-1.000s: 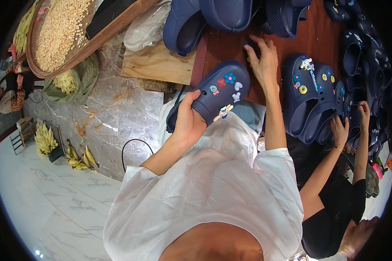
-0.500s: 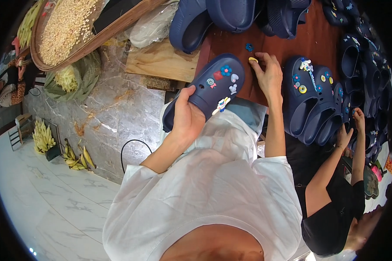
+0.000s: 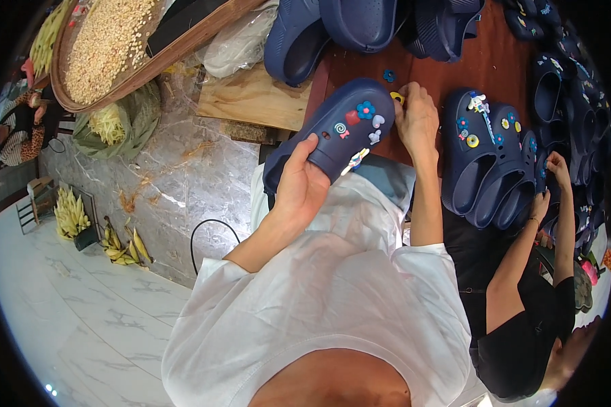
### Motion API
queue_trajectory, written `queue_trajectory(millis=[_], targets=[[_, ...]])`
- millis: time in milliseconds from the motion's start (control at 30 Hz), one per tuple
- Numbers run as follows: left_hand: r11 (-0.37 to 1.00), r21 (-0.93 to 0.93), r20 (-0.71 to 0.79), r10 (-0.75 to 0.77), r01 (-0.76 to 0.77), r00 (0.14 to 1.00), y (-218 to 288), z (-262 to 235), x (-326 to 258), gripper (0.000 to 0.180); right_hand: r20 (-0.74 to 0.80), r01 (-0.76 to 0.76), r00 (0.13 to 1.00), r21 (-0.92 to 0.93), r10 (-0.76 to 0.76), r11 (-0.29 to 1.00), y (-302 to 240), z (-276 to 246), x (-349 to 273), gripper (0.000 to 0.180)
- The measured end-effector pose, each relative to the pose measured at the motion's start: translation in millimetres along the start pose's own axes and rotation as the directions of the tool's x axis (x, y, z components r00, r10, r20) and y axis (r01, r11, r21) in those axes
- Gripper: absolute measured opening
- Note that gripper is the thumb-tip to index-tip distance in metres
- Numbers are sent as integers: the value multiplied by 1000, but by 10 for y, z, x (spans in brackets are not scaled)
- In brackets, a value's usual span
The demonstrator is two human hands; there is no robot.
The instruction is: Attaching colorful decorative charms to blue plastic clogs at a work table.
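My left hand grips a navy clog by its side, thumb on top, with the toe pointing up and to the right. Colourful charms dot its upper: a blue flower, a swirl lollipop, a red piece, pale hearts and a white-and-yellow figure near the edge. One hole by my thumb is bare. Just right of the toe, my right hand is closed on a small yellow charm, partly hidden by the fingers. A loose blue flower charm lies on the reddish-brown tabletop beyond.
Decorated navy clogs stand at my right, with more piled past them. Undecorated clogs sit at the far edge. A co-worker's hands handle a clog on the right. A wooden board and a tray of kernels are at left.
The clog in my left hand has shifted slightly right and up. My right hand has turned a little, its fingers now covering more of the yellow charm.
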State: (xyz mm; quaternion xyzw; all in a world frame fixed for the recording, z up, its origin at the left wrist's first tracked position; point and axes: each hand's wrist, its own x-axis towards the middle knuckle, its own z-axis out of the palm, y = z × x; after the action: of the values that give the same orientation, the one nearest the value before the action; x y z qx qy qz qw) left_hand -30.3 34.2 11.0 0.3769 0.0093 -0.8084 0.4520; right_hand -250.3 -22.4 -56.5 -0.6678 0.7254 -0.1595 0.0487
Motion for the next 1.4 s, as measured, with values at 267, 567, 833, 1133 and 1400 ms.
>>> queue_trajectory(millis=[267,567,833,1133,1400], targets=[[999,20,32,-31,30,999,-11,67,-43,51,-335,171,942,543,25,822,-562,-565,-339,19],[995,2,101,94,-95,990,-180,18,-100,31,-408,384,898,546,-165,745,-959,-449,-595,24],[956,217,97,179,-197,979,-237,-75,-76,31,-363,320,924,554,-123,769,-930,-311,-810,29],[955,188,41,228,-232,973,-201,-19,-2,24,-271,231,960,649,-63,724,-982,-372,-716,23],[918,252,-38,324,-304,945,-203,-57,37,19,-281,251,955,600,-93,759,-1025,-375,-790,29]])
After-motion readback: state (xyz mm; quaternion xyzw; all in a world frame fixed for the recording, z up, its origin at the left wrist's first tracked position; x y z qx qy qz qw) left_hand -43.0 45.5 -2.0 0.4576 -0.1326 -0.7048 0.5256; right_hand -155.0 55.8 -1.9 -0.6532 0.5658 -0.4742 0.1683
